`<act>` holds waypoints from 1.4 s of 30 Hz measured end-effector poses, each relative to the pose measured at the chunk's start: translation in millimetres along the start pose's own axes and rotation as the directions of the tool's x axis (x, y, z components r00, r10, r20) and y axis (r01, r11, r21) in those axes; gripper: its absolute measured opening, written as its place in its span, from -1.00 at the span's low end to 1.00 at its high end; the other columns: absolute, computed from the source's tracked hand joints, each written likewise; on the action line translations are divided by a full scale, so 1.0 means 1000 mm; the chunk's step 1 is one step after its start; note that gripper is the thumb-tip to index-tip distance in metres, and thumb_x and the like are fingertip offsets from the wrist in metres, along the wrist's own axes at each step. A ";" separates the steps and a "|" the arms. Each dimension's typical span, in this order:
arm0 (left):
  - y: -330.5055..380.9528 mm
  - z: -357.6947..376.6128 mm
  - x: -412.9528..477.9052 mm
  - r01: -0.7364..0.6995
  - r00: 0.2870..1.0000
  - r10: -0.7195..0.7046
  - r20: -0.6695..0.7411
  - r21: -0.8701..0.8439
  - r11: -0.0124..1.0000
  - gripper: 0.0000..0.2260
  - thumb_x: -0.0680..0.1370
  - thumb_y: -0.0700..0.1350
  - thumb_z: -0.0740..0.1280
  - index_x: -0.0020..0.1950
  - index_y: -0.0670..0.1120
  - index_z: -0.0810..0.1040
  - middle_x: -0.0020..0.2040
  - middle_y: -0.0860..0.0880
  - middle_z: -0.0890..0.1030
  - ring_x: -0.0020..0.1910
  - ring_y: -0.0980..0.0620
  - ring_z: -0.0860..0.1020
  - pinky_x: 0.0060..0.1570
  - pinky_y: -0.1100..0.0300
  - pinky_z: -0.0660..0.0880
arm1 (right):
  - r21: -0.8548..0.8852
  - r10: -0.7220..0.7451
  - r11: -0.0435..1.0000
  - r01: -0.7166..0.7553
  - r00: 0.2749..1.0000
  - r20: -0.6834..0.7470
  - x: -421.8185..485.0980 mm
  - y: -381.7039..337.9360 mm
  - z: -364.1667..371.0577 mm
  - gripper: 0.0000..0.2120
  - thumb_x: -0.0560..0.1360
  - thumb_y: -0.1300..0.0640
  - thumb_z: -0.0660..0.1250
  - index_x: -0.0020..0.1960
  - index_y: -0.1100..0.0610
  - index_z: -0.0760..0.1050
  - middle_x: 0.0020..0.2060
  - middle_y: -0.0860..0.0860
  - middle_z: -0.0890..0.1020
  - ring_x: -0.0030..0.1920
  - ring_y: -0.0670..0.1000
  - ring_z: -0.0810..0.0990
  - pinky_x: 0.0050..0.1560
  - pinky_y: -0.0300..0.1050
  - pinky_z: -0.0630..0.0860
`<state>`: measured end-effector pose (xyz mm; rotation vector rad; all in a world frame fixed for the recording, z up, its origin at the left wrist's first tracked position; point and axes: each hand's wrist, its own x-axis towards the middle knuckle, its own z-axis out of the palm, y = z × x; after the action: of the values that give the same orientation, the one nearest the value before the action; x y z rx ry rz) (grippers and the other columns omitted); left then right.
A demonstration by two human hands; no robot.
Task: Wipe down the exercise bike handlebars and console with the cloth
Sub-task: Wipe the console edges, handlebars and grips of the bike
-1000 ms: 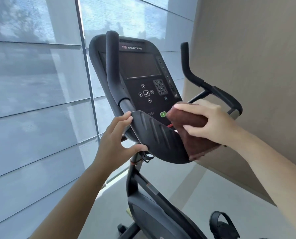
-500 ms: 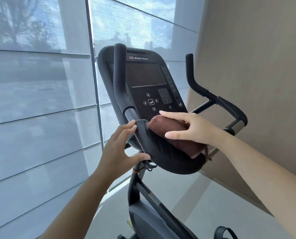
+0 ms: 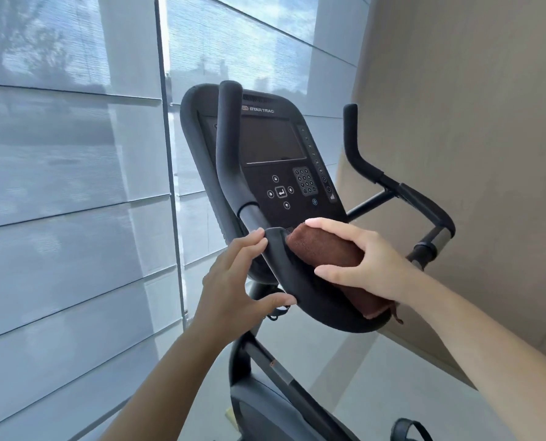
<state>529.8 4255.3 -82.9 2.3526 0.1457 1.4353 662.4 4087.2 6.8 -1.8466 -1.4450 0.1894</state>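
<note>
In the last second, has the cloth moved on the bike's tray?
Yes. The cloth, under the right hand, slid left across the tray, ending near its left rim beside the left hand.

The right hand (image 3: 370, 262) covers much of the brown folded cloth (image 3: 325, 249), whose near edge sinks behind the black curved tray rim (image 3: 297, 281). The black left handlebar (image 3: 230, 154) hides the dark console screen (image 3: 271, 138)'s left side. The picture's bottom edge cuts off the black pedal strap (image 3: 408, 431).

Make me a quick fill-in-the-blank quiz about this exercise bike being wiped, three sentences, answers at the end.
The cloth is ____ in colour. The console reads STAR ____. The left hand grips the tray; the cloth lies under the ____.
Missing words: brown; TRAC; right hand.
</note>
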 end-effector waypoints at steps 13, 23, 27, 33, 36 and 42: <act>-0.063 -0.013 0.040 -0.230 0.963 0.235 0.134 -0.050 0.972 -0.34 0.50 0.33 0.10 0.33 -0.16 0.42 0.38 -0.03 0.39 0.38 0.05 0.29 0.31 0.00 0.21 | -0.259 0.157 0.927 -0.271 0.908 -0.389 0.019 -0.052 0.047 -0.52 0.36 0.05 0.41 0.15 -0.37 0.40 0.02 -0.08 0.49 0.07 -0.05 0.45 0.06 -0.26 0.33; -0.101 -0.024 0.056 -0.322 0.942 0.331 0.052 -0.128 0.938 -0.47 0.51 0.16 0.24 0.25 -0.24 0.48 0.31 -0.16 0.47 0.31 -0.05 0.35 0.25 0.03 0.30 | -0.130 0.209 0.935 -0.331 0.807 -0.552 0.027 -0.064 0.053 -0.53 0.37 0.15 0.45 0.17 -0.24 0.47 0.16 -0.17 0.54 0.11 -0.22 0.49 0.09 -0.39 0.36; -0.119 -0.026 0.080 -0.272 0.961 0.275 0.033 -0.078 0.959 -0.42 0.45 0.12 0.27 0.29 -0.29 0.43 0.35 -0.21 0.41 0.28 -0.07 0.34 0.24 0.04 0.30 | -0.193 0.114 0.950 -0.246 0.847 -0.519 0.098 -0.064 0.057 -0.52 0.38 0.10 0.43 0.22 -0.23 0.44 0.14 -0.17 0.51 0.09 -0.20 0.47 -0.01 -0.61 0.29; -0.138 -0.034 0.124 -0.244 0.967 0.243 0.076 0.002 0.970 -0.21 0.41 0.28 0.21 0.41 -0.29 0.27 0.46 -0.17 0.25 0.38 -0.02 0.23 0.30 -0.02 0.27 | -0.227 -0.078 0.972 -0.059 0.832 -0.549 0.172 -0.048 0.059 -0.48 0.38 0.09 0.43 0.27 -0.22 0.40 0.08 -0.05 0.53 0.06 -0.14 0.50 0.06 -0.50 0.32; -0.144 -0.035 0.140 -0.249 0.963 0.248 0.103 -0.002 0.969 -0.09 0.33 0.34 0.25 0.46 -0.27 0.19 0.50 -0.10 0.15 0.42 0.01 0.18 0.33 0.01 0.24 | -0.093 -0.132 0.991 0.093 0.720 -0.682 0.191 -0.047 0.048 -0.50 0.40 0.13 0.43 0.27 -0.19 0.40 0.12 -0.03 0.53 0.08 -0.20 0.51 0.10 -0.48 0.35; -0.146 -0.036 0.144 -0.244 0.964 0.247 0.099 -0.037 0.969 -0.03 0.32 0.42 0.22 0.49 -0.23 0.13 0.52 -0.08 0.11 0.47 0.09 0.10 0.34 0.07 0.23 | 0.068 -0.141 0.954 0.292 0.636 -0.759 0.241 -0.061 0.046 -0.53 0.44 0.15 0.39 0.30 -0.06 0.38 0.22 -0.05 0.51 0.19 -0.17 0.48 0.18 -0.41 0.36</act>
<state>582.4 4439.8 -2.4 2.4870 -0.1974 1.4091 674.3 4324.1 93.1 -1.3122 -0.9826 -0.5064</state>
